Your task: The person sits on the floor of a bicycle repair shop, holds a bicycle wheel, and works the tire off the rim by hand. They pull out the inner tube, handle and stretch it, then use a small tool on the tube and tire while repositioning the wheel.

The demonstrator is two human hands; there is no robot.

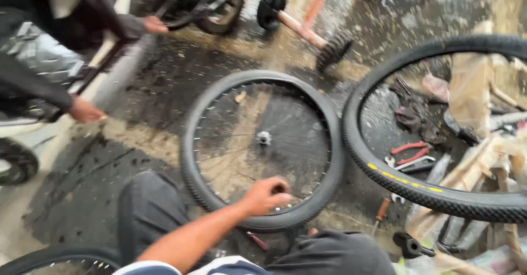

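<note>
Down at the near rim, the fingers (277, 190) of the left hand (264, 195) are curled closed on the edge of the black spoked bicycle wheel with knobby rubber tyre (262, 149), which lies flat on the wet dark ground (153, 88). Beyond the fingers sits its silver hub (264, 138); to their right stands a larger black tyre with yellow marks (417, 184), with red-handled pliers (409, 151) behind it. The right hand is not visible.
</note>
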